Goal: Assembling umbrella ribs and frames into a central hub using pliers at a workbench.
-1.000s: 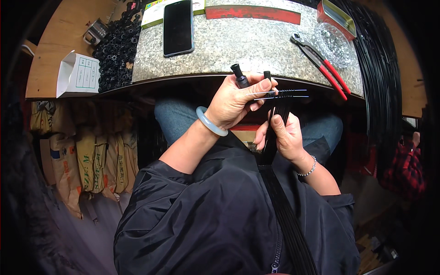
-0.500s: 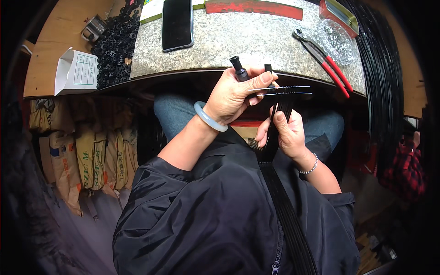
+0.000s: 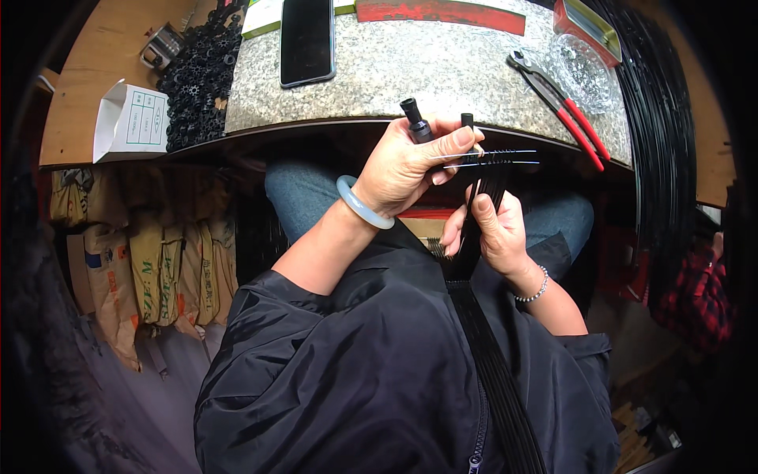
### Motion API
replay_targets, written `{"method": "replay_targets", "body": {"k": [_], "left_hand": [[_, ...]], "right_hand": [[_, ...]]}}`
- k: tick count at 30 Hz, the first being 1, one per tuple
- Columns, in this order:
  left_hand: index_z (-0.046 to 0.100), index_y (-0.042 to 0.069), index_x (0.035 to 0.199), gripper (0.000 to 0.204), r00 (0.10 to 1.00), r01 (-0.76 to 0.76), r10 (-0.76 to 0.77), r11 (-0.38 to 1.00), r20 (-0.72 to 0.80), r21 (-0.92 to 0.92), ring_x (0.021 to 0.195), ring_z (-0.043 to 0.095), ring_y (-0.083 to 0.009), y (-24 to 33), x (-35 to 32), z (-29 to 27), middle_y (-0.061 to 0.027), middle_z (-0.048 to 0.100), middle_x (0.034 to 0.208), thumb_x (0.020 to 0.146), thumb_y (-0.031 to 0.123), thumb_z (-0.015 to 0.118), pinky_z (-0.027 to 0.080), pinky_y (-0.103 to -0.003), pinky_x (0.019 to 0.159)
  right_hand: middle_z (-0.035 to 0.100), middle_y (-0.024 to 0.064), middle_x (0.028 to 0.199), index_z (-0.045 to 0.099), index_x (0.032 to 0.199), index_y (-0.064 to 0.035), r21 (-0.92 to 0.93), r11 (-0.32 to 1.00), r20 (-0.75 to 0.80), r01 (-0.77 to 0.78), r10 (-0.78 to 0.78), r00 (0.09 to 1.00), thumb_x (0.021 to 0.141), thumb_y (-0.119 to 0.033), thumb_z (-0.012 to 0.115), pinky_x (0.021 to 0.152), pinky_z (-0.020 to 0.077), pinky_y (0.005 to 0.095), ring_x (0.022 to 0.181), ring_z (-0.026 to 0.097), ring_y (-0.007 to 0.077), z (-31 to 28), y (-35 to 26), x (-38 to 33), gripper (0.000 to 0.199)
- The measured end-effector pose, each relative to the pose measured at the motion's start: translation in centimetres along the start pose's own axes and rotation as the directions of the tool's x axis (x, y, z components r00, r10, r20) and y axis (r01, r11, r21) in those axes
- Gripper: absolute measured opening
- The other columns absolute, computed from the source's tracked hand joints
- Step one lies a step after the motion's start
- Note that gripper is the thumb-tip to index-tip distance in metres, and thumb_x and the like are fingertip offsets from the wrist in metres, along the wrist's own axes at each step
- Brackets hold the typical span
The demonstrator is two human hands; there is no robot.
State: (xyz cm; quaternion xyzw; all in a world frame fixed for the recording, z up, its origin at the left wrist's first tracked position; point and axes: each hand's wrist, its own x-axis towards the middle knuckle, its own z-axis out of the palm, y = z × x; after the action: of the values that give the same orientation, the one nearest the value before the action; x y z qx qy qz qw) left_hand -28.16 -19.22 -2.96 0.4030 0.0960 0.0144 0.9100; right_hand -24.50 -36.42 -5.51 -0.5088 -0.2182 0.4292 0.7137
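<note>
The granite slab [image 3: 442,71] serves as the landmark. On it lie a phone [image 3: 307,39] toward its left end, a red strip [image 3: 439,11] along its far edge, and red-handled pliers [image 3: 562,107] toward its right end, with a clear bag [image 3: 586,73] just beyond the pliers. Left of the slab a heap of black parts [image 3: 197,75] sits on the wooden bench [image 3: 79,103], and a small white box [image 3: 130,120] stands open just left of the heap. Right of the slab hangs a thick coil of black cable [image 3: 663,158]. Below the slab, to the left, sacks [image 3: 150,261] lean on the floor.

Just below the slab's near edge the left hand [image 3: 407,170] is closed around a black fitting [image 3: 416,126], whose upper end sticks out above the fingers; a second black tip [image 3: 467,121] shows beside it, though whether it belongs to the same piece is hard to tell. Thin wires [image 3: 497,158] run out to the right from under the left thumb. The right hand [image 3: 496,233], lower and nearer the body, pinches a bundle of black strands [image 3: 485,340] between thumb and fingers; the bundle rises from the lap, passes through this grip and reaches the left hand just above. The two hands nearly touch, with nothing between them and the slab edge.
</note>
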Motion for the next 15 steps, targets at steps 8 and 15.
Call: {"method": "replay_targets", "body": {"k": [8,15], "left_hand": [[0.062,-0.003,0.098,0.024,1.0,0.008,-0.008,1.0,-0.001,-0.009,0.056,0.05,-0.0051,-0.01,0.01,-0.06,-0.0075,0.064,0.081,0.086,0.018,0.064,0.037,-0.015,0.046],[0.062,-0.003,0.096,0.024,1.0,0.006,-0.006,1.0,-0.016,0.0,0.057,0.05,-0.005,0.05,-0.08,-0.06,-0.006,0.063,0.079,0.085,0.019,0.065,0.037,-0.014,0.046]], "right_hand": [[0.061,0.0181,0.066,0.044,0.102,-0.006,0.008,1.0,0.007,0.01,-0.01,1.0,0.095,-0.038,0.042,0.048,0.0496,0.0256,0.049,0.059,0.0196,-0.23,0.2,-0.01,0.033],[0.061,0.0185,0.066,0.045,0.103,-0.0062,0.008,1.0,0.008,0.011,-0.011,1.0,0.095,-0.038,0.042,0.048,0.0495,0.0257,0.048,0.059,0.02,-0.13,0.24,-0.08,0.033]]}}
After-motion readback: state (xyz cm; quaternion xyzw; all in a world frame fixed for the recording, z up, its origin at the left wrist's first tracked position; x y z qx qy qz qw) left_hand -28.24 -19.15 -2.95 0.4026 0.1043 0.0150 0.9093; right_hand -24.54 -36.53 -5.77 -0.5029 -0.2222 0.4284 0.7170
